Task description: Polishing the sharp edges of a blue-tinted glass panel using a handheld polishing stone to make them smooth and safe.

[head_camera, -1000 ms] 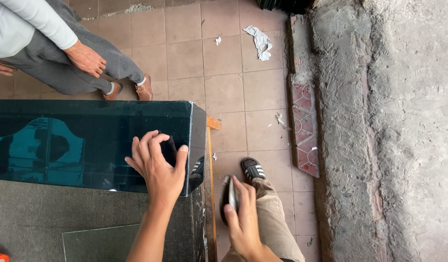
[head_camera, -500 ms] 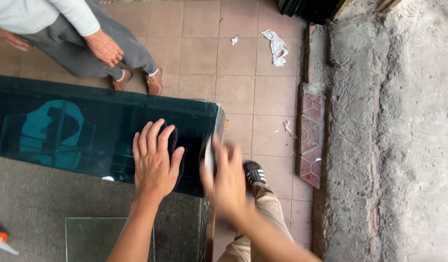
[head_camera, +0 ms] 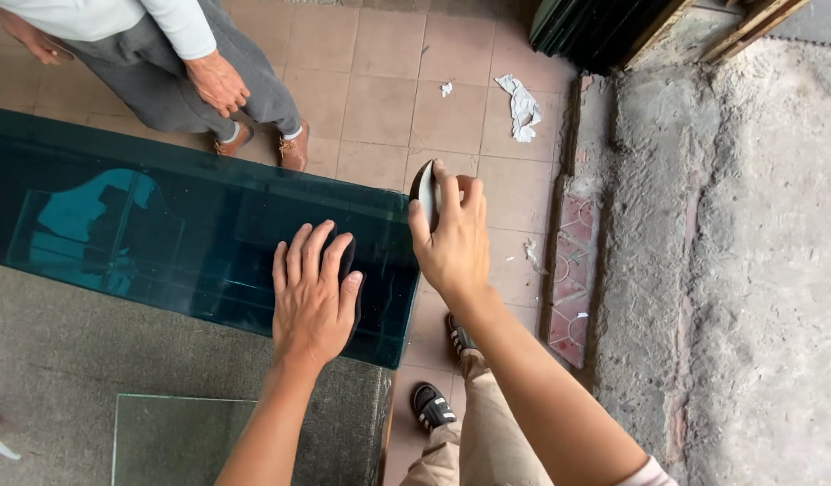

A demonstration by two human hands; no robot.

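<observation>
Head view, looking straight down. Left hand point(head_camera: 312, 301) lies palm-down on the dark teal glass slab point(head_camera: 163, 234), fingers point(head_camera: 298, 256) spread, covering a small black object point(head_camera: 346, 259) of which only an edge shows. The slab rests on a grey carpeted surface point(head_camera: 64, 360), its right end overhanging the tiled floor point(head_camera: 379, 99). Right hand point(head_camera: 451, 243) is raised just past that right end, fingers curled around a flat oval tool point(head_camera: 424, 191) with a dark face and pale rim, held on edge. A smaller clear glass pane point(head_camera: 181, 441) lies on the surface nearer the camera. Beyond the slab stands 1 other person point(head_camera: 163, 54) in grey trousers. A crumpled white rag point(head_camera: 522, 106) lies on the floor.
</observation>
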